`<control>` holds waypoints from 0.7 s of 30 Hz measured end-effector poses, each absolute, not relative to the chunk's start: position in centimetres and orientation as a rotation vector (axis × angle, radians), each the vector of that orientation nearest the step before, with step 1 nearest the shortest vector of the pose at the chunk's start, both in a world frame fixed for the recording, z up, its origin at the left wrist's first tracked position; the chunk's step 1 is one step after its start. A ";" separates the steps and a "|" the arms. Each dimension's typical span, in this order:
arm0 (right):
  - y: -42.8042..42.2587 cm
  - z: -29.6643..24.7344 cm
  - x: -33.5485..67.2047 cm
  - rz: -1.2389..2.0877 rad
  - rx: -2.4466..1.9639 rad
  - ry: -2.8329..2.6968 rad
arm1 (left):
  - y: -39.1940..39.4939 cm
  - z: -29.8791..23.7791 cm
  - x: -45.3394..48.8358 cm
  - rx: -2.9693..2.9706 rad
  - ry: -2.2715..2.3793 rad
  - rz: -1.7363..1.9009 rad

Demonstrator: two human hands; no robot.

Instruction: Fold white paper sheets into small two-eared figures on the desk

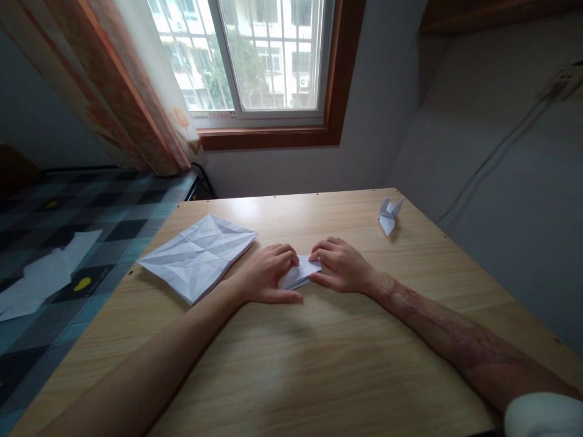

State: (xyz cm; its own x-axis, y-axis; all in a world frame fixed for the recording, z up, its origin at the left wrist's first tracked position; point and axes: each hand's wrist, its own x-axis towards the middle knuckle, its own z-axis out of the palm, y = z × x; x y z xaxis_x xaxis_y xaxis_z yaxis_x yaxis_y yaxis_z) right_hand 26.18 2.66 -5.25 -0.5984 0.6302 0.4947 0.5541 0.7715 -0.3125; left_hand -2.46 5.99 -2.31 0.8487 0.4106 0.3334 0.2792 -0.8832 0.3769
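A small folded piece of white paper (300, 271) lies on the wooden table, with layers showing along its near edge. My left hand (268, 273) presses curled fingertips on its left side and holds it down. The left thumb stretches out along the tabletop below the paper. At the right end my right hand (340, 265) pinches the paper between thumb and fingers. The fingers hide parts of both ends of it.
Left of my hands, a stack of creased white paper sheets (200, 252) lies on the table (291, 364). A folded paper figure (389, 215) stands near the far right corner. Loose white papers (48, 273) lie on the checkered bed (27, 346). A window is ahead.
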 end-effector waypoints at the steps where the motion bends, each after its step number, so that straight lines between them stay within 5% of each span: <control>1: 2.7 -5.3 26.2 0.160 -0.880 -2.367 | 5.9 -2.4 -2.4 2.707 0.543 0.595; 21: 2.5 -5.1 26.2 0.030 -0.897 -2.350 | 5.8 -3.4 -2.3 2.778 0.567 0.805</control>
